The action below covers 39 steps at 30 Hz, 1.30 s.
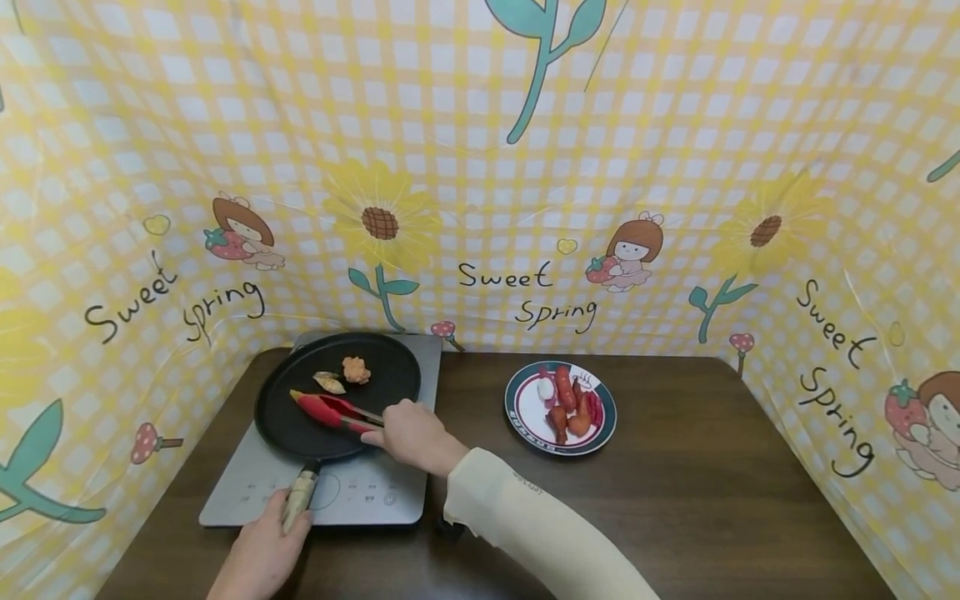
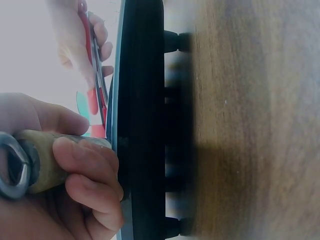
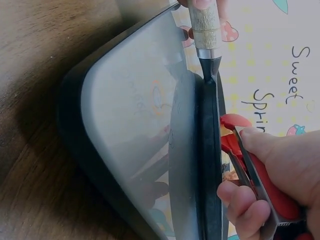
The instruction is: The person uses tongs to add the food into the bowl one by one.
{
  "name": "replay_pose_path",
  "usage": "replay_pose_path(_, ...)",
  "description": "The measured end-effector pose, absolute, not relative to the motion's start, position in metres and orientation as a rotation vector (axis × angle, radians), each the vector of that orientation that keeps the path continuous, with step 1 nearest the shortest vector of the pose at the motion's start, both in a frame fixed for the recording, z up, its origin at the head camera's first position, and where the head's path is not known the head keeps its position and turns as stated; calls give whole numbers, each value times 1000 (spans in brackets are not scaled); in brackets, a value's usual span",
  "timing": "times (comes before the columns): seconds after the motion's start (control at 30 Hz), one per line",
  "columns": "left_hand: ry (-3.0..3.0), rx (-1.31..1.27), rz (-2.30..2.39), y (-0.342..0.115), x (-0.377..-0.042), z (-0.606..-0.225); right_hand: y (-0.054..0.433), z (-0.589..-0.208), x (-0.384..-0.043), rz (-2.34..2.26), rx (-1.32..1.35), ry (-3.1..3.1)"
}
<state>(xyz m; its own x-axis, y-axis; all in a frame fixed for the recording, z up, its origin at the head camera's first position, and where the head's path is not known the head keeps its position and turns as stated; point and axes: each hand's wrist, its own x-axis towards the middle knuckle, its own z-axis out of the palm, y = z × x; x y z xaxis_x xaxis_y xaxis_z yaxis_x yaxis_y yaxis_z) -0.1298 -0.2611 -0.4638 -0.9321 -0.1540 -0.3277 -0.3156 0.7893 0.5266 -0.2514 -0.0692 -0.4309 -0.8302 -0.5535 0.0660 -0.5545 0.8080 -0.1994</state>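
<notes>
My left hand (image 1: 262, 550) grips the wooden handle (image 1: 301, 498) of a round black frying pan (image 1: 288, 437). Red-tipped metal tongs (image 1: 324, 410) are held in my right hand (image 1: 415, 435), their heads low over the pan's left half, with a small yellowish bit at the tips. Beyond them in the pan lie a pale brown, striped, shell-like piece (image 1: 329, 382) and a lumpy golden-brown piece (image 1: 356, 370) like fried chicken. In the right wrist view, fingers and thumb squeeze the tongs (image 3: 242, 160) from both sides, close beside the pan's edge.
Under the pan is a silver-grey induction cooker (image 1: 405, 492) on a dark wooden table (image 1: 675, 483). To the right stands a dark-rimmed plate (image 1: 517, 421) with a sausage (image 1: 566, 388), a drumstick (image 1: 579, 423) and other food. A yellow checked cloth (image 1: 480, 208) encloses the back and sides.
</notes>
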Motion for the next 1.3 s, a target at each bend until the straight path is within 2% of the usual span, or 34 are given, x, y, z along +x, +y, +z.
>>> replay_pose_path(1.3, 2710, -388, 895, -262, -126, -466, -81, -433, -258, 426, 775, -3057)
